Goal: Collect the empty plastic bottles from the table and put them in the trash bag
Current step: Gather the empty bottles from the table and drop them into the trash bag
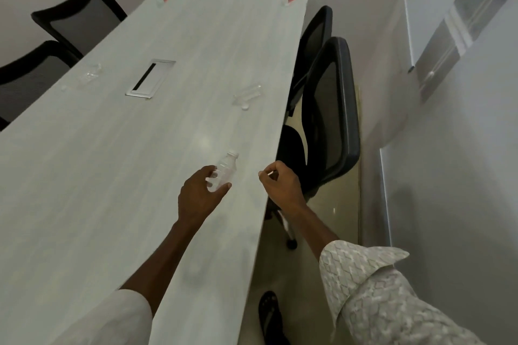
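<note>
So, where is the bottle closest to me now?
In the head view, the bottle is near the right edge of the table, gripped by the left hand, with the right hand beside it.

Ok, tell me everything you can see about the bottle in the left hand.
The bottle is small, clear ribbed plastic with a white cap, apparently empty, no label. It tilts, cap pointing away. The left hand grips its lower half, thumb one side, fingers the other, over the table near its right edge.

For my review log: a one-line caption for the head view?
Left hand grips a bottle on the table, right hand curled nearby; more bottles lie farther along.
</note>
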